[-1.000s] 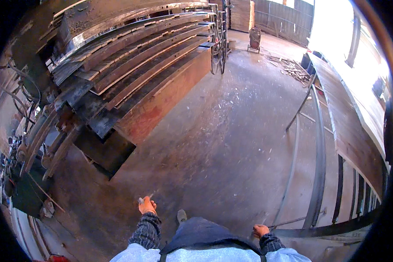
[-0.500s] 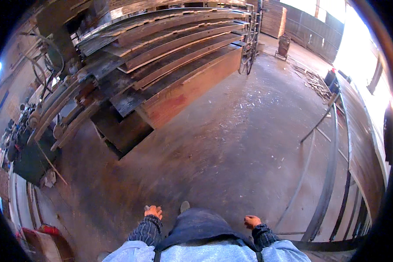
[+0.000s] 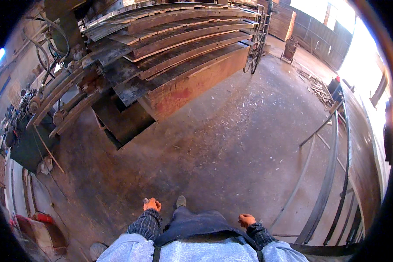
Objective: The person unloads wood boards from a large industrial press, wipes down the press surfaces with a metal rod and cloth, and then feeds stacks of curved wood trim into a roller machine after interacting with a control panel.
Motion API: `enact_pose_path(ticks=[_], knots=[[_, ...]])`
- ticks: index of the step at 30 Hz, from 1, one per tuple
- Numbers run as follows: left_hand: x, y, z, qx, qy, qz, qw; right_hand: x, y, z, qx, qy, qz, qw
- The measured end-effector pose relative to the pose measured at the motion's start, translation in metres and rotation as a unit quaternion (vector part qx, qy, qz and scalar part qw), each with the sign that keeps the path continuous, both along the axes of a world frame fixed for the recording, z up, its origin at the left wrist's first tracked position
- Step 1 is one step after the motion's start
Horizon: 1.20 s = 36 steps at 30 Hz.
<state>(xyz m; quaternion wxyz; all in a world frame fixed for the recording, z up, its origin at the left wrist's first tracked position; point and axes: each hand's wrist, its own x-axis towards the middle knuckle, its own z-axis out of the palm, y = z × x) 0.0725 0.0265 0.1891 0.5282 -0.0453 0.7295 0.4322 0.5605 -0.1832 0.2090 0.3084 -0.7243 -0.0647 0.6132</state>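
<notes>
— Hands first: what is each one doing?

— Left hand [image 3: 152,204] is curled shut around a small pale object [image 3: 146,200] whose tip pokes out just past the knuckles; too small to say what it is. Right hand [image 3: 246,219] is balled into a loose fist, and I cannot tell whether anything is inside it.

— What lies around them?

— Both hang low over a dusty concrete floor [image 3: 231,144]. Between them, just beyond the left hand, a shoe tip [image 3: 180,201] shows. Well ahead of the left hand stands a rusty press machine [image 3: 179,52] stacked with long dark plates. Beside the right hand, out to its far side, runs a metal rail frame [image 3: 332,174].
</notes>
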Motion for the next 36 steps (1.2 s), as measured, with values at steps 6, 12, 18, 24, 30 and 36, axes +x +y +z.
enact_pose_path(ticks=[6,12,18,24,30,36], knots=[[0.003,0.012,0.016,-0.001,0.002,0.114,0.993,0.016,-0.022,-0.039,-0.004,-0.017,-0.006,1.0],[-0.02,0.007,-0.008,0.049,-0.026,0.192,0.98,0.022,-0.019,-0.039,-0.002,-0.012,0.004,1.0],[-0.026,0.003,-0.012,0.061,-0.067,0.177,0.98,0.017,-0.003,-0.031,-0.021,-0.054,0.025,0.998],[-0.008,0.0,0.01,0.039,-0.026,0.208,0.977,0.012,0.021,-0.026,-0.015,-0.073,0.057,0.996],[-0.029,-0.007,0.019,0.071,-0.032,0.212,0.974,0.004,0.038,-0.009,-0.015,-0.141,0.094,0.985],[-0.038,-0.007,0.003,0.075,-0.049,0.198,0.976,0.004,0.05,-0.039,0.039,-0.166,0.125,0.977]])
